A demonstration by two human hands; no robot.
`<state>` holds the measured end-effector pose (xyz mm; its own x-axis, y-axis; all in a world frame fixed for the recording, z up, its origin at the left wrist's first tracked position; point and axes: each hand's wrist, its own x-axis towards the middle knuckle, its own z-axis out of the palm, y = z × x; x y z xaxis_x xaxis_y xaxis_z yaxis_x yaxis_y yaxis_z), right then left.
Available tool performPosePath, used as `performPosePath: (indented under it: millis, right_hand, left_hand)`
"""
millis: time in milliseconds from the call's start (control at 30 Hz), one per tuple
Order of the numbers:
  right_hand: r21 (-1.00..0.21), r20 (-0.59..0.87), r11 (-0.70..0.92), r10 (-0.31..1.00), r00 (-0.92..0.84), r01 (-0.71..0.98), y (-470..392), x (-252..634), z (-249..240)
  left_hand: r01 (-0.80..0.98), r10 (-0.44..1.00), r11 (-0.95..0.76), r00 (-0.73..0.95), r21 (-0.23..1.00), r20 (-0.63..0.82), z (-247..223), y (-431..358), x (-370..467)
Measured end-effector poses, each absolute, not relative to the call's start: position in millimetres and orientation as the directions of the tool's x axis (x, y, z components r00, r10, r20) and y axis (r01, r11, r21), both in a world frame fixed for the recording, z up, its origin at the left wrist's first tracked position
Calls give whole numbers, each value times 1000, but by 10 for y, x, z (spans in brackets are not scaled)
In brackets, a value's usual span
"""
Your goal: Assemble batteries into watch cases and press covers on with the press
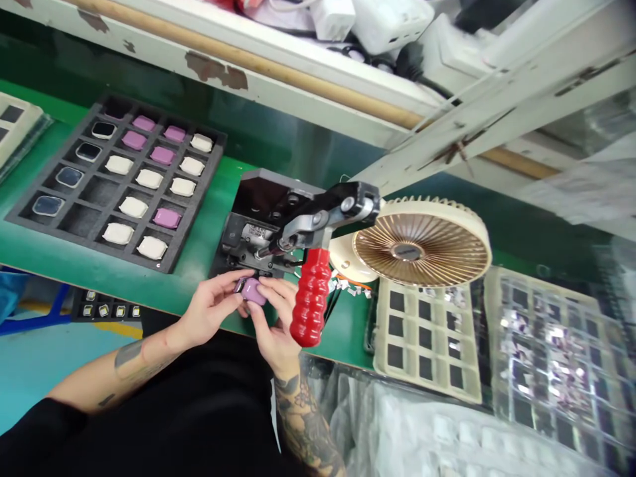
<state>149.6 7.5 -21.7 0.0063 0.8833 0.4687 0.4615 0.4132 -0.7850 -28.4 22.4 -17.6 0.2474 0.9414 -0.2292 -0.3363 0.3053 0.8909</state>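
A small purple case (254, 290) with a dark part at its left end is held between both hands at the front edge of the green table. My left hand (213, 305) pinches its left end between thumb and fingers. On its right side, the thumb and fingers of my right hand (274, 311) close on the purple body. Just beyond the hands stands a black clamp press (258, 232), its red handle (311, 298) sticking out over my right hand. The underside of the case is hidden.
At the left, a dark compartment tray (191, 228) holds white, purple and black-faced cases. A cream fan (422, 242) stands right of the press, near small scattered pieces (355, 289). Further right lie a beige tray (380, 331) and a clear tray (497, 344). A shelf (298, 86) spans the back.
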Motion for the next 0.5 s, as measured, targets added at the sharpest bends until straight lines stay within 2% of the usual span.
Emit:
performPosePath:
  millis: [133, 333, 500]
  right_hand:
    - [-750, 492, 459, 868, -60, 476, 107, 1480, -202]
    - [-909, 320, 297, 947, 33, 291, 86, 1468, -276]
    - [-939, 283, 268, 958, 38, 215, 85, 1465, -263]
  left_hand:
    - [-396, 953, 247, 262, 885, -149, -180, 236, -283]
    - [-368, 962, 206, 248, 907, -117, -128, 292, -291]
    - [-305, 944, 159, 324, 939, -54, -115, 270, -350]
